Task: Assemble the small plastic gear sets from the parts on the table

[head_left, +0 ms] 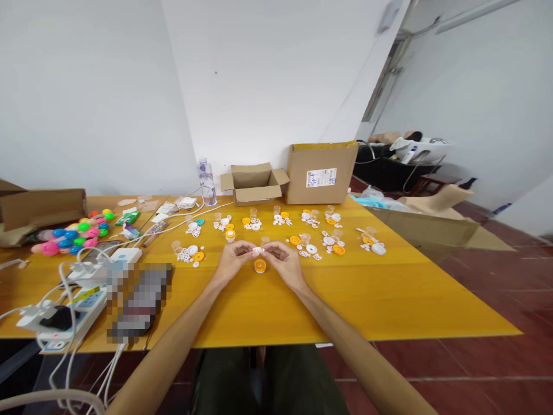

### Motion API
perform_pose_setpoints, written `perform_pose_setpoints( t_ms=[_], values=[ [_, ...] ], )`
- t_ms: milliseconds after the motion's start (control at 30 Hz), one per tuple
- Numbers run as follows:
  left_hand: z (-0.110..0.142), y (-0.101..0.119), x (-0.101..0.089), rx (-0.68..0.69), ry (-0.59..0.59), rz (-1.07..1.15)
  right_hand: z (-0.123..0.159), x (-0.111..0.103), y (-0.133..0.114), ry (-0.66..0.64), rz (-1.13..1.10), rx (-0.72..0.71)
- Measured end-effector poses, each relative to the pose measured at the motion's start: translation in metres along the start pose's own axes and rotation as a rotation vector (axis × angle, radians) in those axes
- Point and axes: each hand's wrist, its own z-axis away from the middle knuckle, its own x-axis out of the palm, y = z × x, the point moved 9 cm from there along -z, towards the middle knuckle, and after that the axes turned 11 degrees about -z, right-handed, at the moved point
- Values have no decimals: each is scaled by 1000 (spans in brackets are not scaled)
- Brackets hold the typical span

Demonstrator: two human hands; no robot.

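Note:
Over the middle of the wooden table (276, 311), my left hand (235, 260) and my right hand (281, 260) meet fingertip to fingertip. Between them they pinch a small white plastic piece with holes (258, 250), one end in each hand. Just below the fingers stands an orange and white round cap (260, 266), touched by neither hand. A clear plastic cup (265, 240) lies behind, partly covered by my fingers. Another orange and white round piece (230, 235) sits beyond my left hand. To the right of my right hand are an orange ring (295, 240) and a white disc (311, 249).
Several clusters of small white, orange and clear parts spread across the table. An open cardboard box (257, 185), a closed carton (322, 176) and a water bottle (207, 183) stand at the back. Power strips (93, 300), cables and colourful balls (78, 235) crowd the left.

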Motion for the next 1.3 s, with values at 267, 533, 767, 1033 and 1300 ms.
perform_pose_setpoints(
  t_ms=[267,533,767,1033,1300],
  values=[
    [2,4,-2,14,14,9,0,2,2,-7,-12,28],
    [2,9,-5,65,37,13,1,5,0,-19,7,29],
    [3,14,0,103,-9,-17,0,4,-1,-31,68,24],
    [2,12,3,120,-29,-36,1,7,-1,-74,97,-11],
    [1,5,3,107,-28,-52,3,14,-6,-153,216,-54]
  ],
)
